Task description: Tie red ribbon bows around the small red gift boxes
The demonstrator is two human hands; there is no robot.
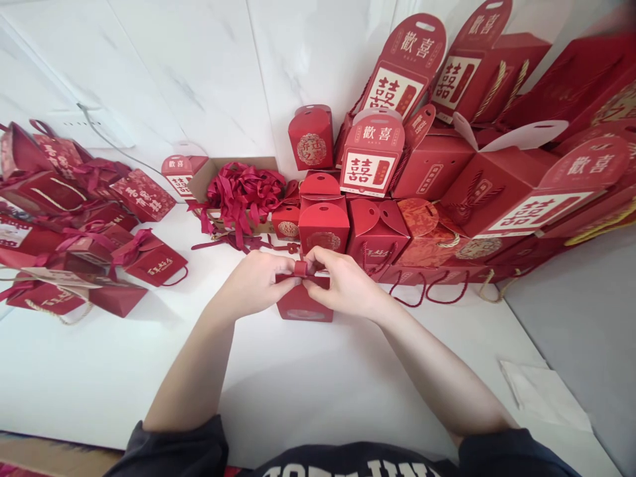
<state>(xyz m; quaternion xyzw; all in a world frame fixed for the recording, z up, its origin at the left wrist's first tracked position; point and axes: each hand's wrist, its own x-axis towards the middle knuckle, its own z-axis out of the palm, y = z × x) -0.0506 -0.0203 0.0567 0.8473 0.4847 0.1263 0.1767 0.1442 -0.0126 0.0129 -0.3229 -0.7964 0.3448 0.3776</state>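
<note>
A small red gift box (303,305) stands on the white table (298,384) in front of me. My left hand (256,281) and my right hand (342,281) meet over its top, fingers pinched on the red handle flap (301,267) that sticks up between them. Both hands are closed on that flap. The box's upper part is mostly hidden by my fingers.
Several closed red boxes (322,225) stand just behind, with large red gift boxes (497,185) stacked at the right against the wall. An open carton of red ribbons (243,192) sits behind left. Red bags (74,232) lie at the left. A white sheet (541,394) lies at the right.
</note>
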